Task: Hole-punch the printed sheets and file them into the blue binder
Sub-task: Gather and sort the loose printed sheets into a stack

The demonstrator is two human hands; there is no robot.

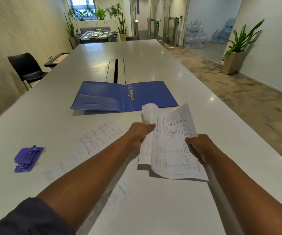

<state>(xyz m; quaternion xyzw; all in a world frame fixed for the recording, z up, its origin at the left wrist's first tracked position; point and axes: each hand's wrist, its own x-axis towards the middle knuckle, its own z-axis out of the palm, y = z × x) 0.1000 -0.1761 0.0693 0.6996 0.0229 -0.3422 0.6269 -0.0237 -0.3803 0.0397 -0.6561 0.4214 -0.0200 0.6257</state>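
A blue binder lies open and flat on the white table, its metal rings near the spine. Just in front of it I hold a stack of printed sheets above the table. My left hand grips the stack's left edge, where the top corner curls over in a blur. My right hand pinches the right edge. A purple hole punch rests on the table far to the left.
Loose printed sheets lie flat under my left forearm, another sheet nearer me. A cable slot runs down the table's middle behind the binder. A black chair stands at the left edge. Potted plant at right.
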